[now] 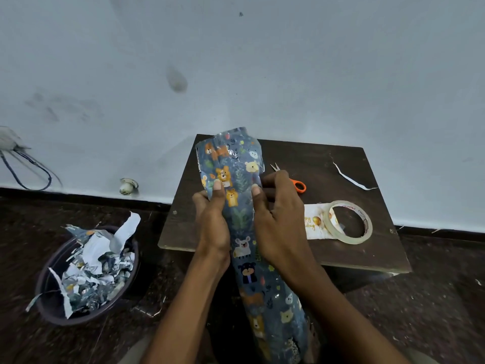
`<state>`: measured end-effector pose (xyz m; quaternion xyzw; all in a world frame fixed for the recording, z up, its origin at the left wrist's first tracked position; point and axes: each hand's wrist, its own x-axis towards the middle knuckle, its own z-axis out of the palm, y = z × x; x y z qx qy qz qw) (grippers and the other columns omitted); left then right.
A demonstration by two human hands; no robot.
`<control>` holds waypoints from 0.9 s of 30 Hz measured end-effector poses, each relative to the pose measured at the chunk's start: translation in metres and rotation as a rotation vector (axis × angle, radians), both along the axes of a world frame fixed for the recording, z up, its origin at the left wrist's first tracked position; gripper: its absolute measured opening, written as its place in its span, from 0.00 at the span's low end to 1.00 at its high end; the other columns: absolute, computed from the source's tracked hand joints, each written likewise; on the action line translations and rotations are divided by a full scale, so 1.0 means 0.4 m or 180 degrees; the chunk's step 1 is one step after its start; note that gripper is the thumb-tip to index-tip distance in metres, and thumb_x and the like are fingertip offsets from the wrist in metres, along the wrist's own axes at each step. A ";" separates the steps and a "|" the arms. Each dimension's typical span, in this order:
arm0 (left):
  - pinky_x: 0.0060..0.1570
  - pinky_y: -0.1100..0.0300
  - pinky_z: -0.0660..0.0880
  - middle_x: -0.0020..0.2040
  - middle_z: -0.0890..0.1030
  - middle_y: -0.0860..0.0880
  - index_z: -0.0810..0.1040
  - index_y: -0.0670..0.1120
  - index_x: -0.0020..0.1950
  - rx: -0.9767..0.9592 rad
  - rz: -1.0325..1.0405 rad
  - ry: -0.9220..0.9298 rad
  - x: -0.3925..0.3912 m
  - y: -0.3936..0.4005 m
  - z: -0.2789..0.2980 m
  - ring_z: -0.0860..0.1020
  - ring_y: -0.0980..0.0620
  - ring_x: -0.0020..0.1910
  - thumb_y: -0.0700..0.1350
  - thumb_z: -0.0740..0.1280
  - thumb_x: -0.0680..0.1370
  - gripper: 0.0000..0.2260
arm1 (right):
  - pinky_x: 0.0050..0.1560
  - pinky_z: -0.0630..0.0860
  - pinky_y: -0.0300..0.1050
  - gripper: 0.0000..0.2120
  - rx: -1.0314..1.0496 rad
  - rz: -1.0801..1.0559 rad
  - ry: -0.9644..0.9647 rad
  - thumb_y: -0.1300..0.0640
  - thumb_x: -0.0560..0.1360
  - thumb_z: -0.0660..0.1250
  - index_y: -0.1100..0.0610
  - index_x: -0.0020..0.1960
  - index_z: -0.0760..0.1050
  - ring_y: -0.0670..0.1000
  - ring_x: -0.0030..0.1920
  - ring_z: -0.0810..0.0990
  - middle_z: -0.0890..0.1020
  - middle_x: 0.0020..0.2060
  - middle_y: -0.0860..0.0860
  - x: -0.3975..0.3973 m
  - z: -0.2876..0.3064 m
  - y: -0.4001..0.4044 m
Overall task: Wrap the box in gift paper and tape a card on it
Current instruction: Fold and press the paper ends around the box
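closest to the camera, the long box wrapped in blue gift paper printed with bears and leaves (pixel 244 248) runs from the person's lap up over the near edge of the small dark wooden desk (pixel 341 164), tilted, its far end raised above the desk top. both hands hold it between them near that far end: the left hand (pixel 214 219) grips the left side with its thumb on the printed face, and the right hand (pixel 278 214) curls round the right side, thumb pressing the paper. judging by this, the long sides are already covered and the crumpled far end looks unfinished; the card is not yet taped on. white greeting card with gold balloons (pixel 316 222) lies just right of the right hand, under the clear tape roll (pixel 350 222). orange-handled scissors (pixel 291 179) lie behind that hand. a dark round bowl of paper scraps (pixel 86 274) sits on the floor, left.
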<state>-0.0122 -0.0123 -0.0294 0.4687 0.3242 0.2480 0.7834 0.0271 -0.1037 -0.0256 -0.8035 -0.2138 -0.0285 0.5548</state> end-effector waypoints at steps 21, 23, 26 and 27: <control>0.50 0.49 0.81 0.58 0.84 0.40 0.76 0.42 0.66 0.0284 -0.0248 -0.0308 0.009 -0.003 -0.015 0.83 0.39 0.55 0.44 0.62 0.84 0.13 | 0.39 0.81 0.49 0.07 0.0162 -0.0029 0.0858 0.53 0.73 0.76 0.51 0.43 0.77 0.48 0.39 0.83 0.84 0.38 0.48 0.030 0.032 -0.016; 0.50 0.48 0.82 0.57 0.84 0.41 0.77 0.43 0.65 0.0417 -0.0352 -0.0226 0.012 -0.001 -0.018 0.84 0.40 0.55 0.43 0.62 0.84 0.11 | 0.43 0.83 0.53 0.10 0.0188 -0.0029 0.1103 0.51 0.68 0.77 0.52 0.45 0.79 0.51 0.41 0.85 0.85 0.40 0.50 0.042 0.035 -0.025; 0.52 0.48 0.81 0.58 0.84 0.42 0.76 0.43 0.68 0.0501 -0.0486 -0.0211 0.014 -0.005 -0.021 0.83 0.41 0.56 0.41 0.62 0.84 0.13 | 0.45 0.84 0.62 0.10 0.0579 -0.0011 0.1619 0.60 0.65 0.77 0.57 0.43 0.77 0.60 0.42 0.84 0.85 0.40 0.57 0.059 0.033 -0.035; 0.52 0.48 0.81 0.59 0.84 0.42 0.75 0.43 0.69 0.0507 -0.0515 -0.0261 0.014 -0.007 -0.023 0.83 0.41 0.57 0.41 0.63 0.84 0.13 | 0.45 0.84 0.61 0.10 0.0830 0.0037 0.1857 0.66 0.66 0.76 0.59 0.43 0.76 0.62 0.41 0.83 0.84 0.40 0.59 0.061 0.033 -0.036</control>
